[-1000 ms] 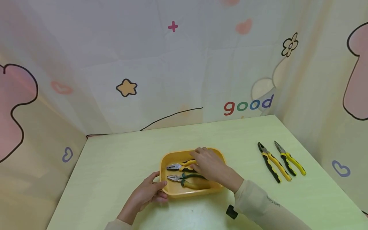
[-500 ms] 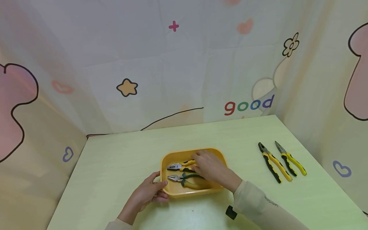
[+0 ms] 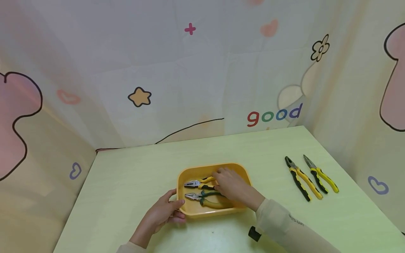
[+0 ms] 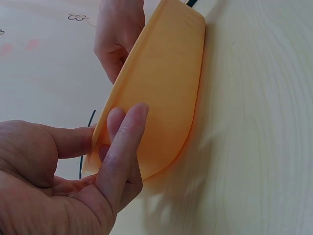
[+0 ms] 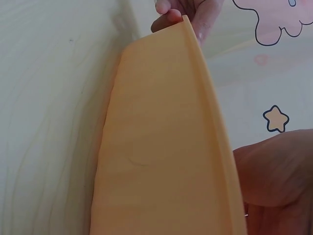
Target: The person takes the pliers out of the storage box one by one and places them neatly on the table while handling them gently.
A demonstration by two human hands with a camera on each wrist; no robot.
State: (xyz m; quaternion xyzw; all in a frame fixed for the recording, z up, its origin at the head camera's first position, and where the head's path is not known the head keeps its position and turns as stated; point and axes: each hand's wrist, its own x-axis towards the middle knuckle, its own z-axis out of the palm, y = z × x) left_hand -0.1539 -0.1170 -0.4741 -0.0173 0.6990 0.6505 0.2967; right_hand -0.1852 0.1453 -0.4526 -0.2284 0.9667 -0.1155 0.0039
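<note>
A yellow plastic tray (image 3: 193,213) stands on the table with two pliers in it. My left hand (image 3: 162,212) grips its left end, thumb on the rim; in the left wrist view the fingers lie against the outer wall (image 4: 166,88). Inside the tray, my right hand (image 3: 234,184) holds the handle ends of the yellow-and-black pliers (image 3: 193,183), with fingers and thumb on either side; its fingertips are partly hidden. Nearer the front lie the green-and-yellow pliers (image 3: 210,202), handle ends partly under the right hand. In the right wrist view the tray wall (image 5: 151,137) hides the pliers.
On the right of the pale green table (image 3: 126,182) lie yellow-and-black pliers (image 3: 300,177) and needle-nose pliers (image 3: 319,174) side by side. A printed curtain (image 3: 177,77) surrounds the table's back and sides. A small black object (image 3: 254,233) shows by the right sleeve.
My right hand has shifted slightly down and deeper into the tray, its fingers leaving the back rim. The left hand keeps its grip, and the pliers look unmoved.
</note>
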